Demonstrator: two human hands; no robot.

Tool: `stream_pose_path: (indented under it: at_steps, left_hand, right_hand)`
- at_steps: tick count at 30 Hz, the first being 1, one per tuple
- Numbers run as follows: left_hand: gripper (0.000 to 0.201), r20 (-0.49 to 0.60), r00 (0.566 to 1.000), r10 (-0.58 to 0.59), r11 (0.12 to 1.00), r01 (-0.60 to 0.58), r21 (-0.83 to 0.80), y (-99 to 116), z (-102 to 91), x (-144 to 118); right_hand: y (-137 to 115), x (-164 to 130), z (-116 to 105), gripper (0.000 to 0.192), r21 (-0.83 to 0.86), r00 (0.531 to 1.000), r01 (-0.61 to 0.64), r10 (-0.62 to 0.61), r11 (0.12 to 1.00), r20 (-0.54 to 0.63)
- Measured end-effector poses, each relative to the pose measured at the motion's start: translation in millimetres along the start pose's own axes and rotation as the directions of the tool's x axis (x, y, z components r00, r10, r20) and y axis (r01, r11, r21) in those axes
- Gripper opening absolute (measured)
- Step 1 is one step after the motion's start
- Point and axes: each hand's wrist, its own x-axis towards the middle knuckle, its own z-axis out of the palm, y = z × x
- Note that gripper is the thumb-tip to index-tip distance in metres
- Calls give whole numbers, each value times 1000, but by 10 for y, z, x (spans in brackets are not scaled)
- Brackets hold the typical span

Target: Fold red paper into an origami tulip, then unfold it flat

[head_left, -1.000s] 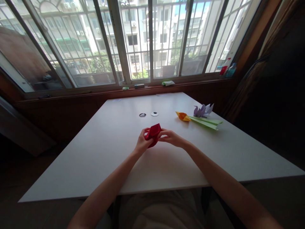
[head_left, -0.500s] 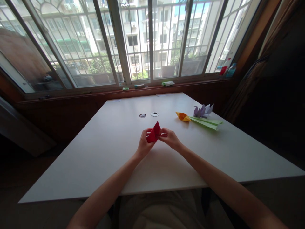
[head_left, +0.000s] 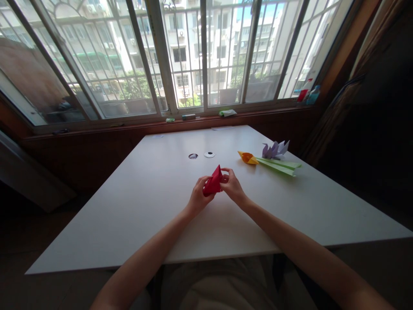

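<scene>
A piece of folded red paper (head_left: 213, 182) is held between my hands above the white table (head_left: 138, 206), its pointed tip upward. My left hand (head_left: 200, 193) grips its left side and lower edge, fingers closed round it. On the right edge, the fingers of my right hand (head_left: 231, 185) are bent against the paper, with the index finger near the tip. The inner folds and some fingertips are hidden behind the paper.
Right of my hands lie a yellow-orange folded paper piece (head_left: 248, 158), a light green paper piece (head_left: 280, 166) and purple folded paper (head_left: 275, 150). Two round cable holes (head_left: 209, 154) sit in the table beyond my hands. Behind stands a barred window with small items on its sill.
Both hands have shifted slightly right with the red paper. The paper has turned and looks narrower, and my right index finger has risen toward its tip.
</scene>
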Motion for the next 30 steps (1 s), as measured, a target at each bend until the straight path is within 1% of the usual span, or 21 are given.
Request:
stream_pose_path:
  at_steps: [3, 5, 7, 9, 11, 13, 15, 17, 20, 22, 24, 26, 28, 30]
  left_hand:
    - [42, 15, 999, -34, 999, 35, -26, 12, -27, 17]
    - [40, 27, 996, -89, 994, 90, -61, 2, -52, 34]
    - [40, 62, 983, -171, 979, 176, -106, -13, -83, 54]
    - [40, 140, 957, -255, 947, 276, -162, -15, -120, 75]
    - [39, 221, 928, -300, 914, 346, -211, 6, -162, 91]
    - [38, 276, 907, -318, 890, 386, -241, 45, -206, 101]
    - [40, 330, 881, -340, 859, 434, -273, 88, -249, 106]
    - [42, 371, 858, -355, 819, 477, -320, 121, -288, 111]
    - [41, 369, 842, -393, 735, 529, -425, 149, -338, 131]
    - [41, 361, 839, -408, 677, 543, -497, 163, -360, 151]
    - [43, 359, 844, -399, 646, 537, -543, 177, -369, 168]
    - [42, 338, 859, -386, 661, 512, -548, 187, -357, 172]
    - [42, 295, 875, -385, 716, 485, -503, 182, -319, 160]
    - [41, 268, 881, -389, 783, 470, -408, 156, -261, 140]
  right_hand:
    - [19, 13, -5, 59, -75, 999, 19, -16, 997, 39]
    - [40, 26, -15, 59, -164, 997, 72, -65, 984, 45]
    - [55, 40, -34, 63, -269, 987, 162, -162, 950, 22]
    - [52, 53, -65, 67, -365, 958, 271, -287, 891, 12]
    - [29, 59, -102, 63, -432, 923, 367, -380, 824, 59]
    - [-7, 56, -131, 50, -437, 909, 415, -387, 798, 157]
    - [-43, 42, -148, 36, -401, 907, 418, -345, 815, 244]
    - [-68, 26, -152, 26, -367, 908, 404, -317, 838, 275]
    - [-76, 14, -155, 18, -362, 921, 379, -306, 852, 242]
    - [-65, 19, -157, 18, -377, 936, 347, -292, 858, 198]
    - [-46, 26, -153, 19, -390, 951, 309, -274, 867, 146]
    - [-30, 26, -136, 19, -391, 960, 280, -258, 877, 110]
    - [-22, 13, -105, 17, -394, 962, 272, -255, 878, 96]
    - [-23, -14, -65, 15, -405, 959, 281, -266, 870, 95]
